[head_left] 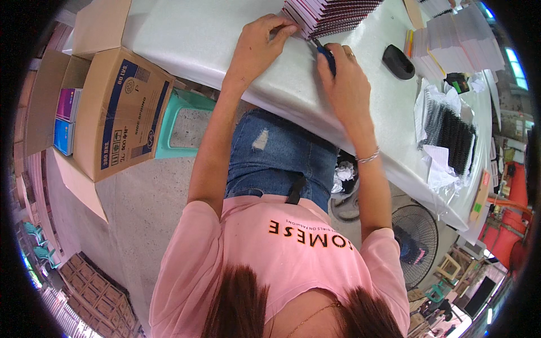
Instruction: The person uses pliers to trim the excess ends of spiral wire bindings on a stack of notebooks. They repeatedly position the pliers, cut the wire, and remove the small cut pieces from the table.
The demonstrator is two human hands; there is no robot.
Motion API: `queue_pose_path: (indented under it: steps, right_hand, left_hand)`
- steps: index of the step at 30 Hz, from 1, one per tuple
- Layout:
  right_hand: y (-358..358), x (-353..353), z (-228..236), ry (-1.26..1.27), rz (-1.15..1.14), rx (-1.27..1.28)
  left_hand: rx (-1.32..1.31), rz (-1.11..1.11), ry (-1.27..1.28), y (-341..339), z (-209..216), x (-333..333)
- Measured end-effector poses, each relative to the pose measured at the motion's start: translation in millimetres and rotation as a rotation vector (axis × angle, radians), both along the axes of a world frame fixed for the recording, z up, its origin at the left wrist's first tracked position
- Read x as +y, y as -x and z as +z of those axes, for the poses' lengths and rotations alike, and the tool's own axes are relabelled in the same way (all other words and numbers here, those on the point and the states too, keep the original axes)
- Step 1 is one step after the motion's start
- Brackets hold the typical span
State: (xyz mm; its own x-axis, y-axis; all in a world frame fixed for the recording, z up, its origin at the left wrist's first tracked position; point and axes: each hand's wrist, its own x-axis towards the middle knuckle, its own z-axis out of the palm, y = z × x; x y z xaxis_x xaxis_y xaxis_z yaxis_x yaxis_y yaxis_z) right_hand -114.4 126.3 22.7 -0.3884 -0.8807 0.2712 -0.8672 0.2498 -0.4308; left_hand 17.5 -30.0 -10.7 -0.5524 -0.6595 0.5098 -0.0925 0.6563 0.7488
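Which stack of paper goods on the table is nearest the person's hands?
The notebooks with dark spiral bindings, top middle, right by the left hand and right hand. The pale stacks stand farther off, to the right.

The notebooks (338, 18) are lying on the tabletop (186, 36) in a staggered stack, extending past the upper edge of the view. Their left side is showing pale, pinkish-white page edges, while dark reddish-brown coils are running in close, slanting rows along the near and right side. The tool (326, 58) is sitting just below the stack's near corner, its blue handle being partly covered. Its narrow, dark tip is pointing up and to the left, meeting or nearly meeting the coil ends; contact is staying unclear.
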Motion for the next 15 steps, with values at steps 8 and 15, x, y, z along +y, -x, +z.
queue_pose_path:
  steps: [8,15]
  right_hand:
    - [-4,5,0,0.003,-0.060,0.147]
    - [-22,10,-15,0.106,-0.113,0.292]
  left_hand:
    - [0.033,-0.014,-0.027,1,0,0]
    - [0.025,-0.010,0.022,1,-1,-1]
